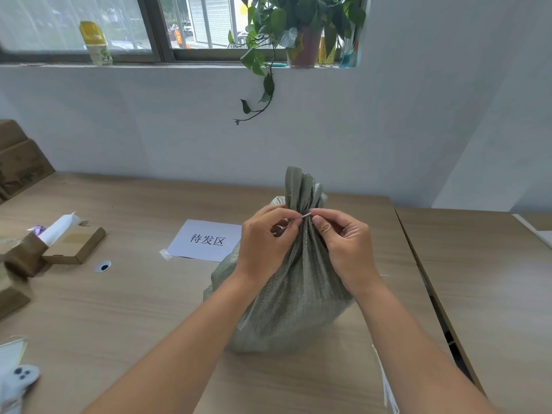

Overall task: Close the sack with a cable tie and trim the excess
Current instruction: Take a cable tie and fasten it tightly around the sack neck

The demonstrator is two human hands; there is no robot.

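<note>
Sack (294, 282) neck gathered, cable tie (305, 216) seemingly pinched, mostly hidden

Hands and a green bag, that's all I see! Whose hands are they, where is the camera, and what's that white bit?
The camera sits on a person's head and looks down, so you see their own arms. The left hand and the right hand both pinch a thin white cable tie at the bunched neck of a green woven sack. The sack stands on a wooden table. Behind it lies a paper sign, and a flat cardboard box sits to the left. A plant hangs from the windowsill.
</note>
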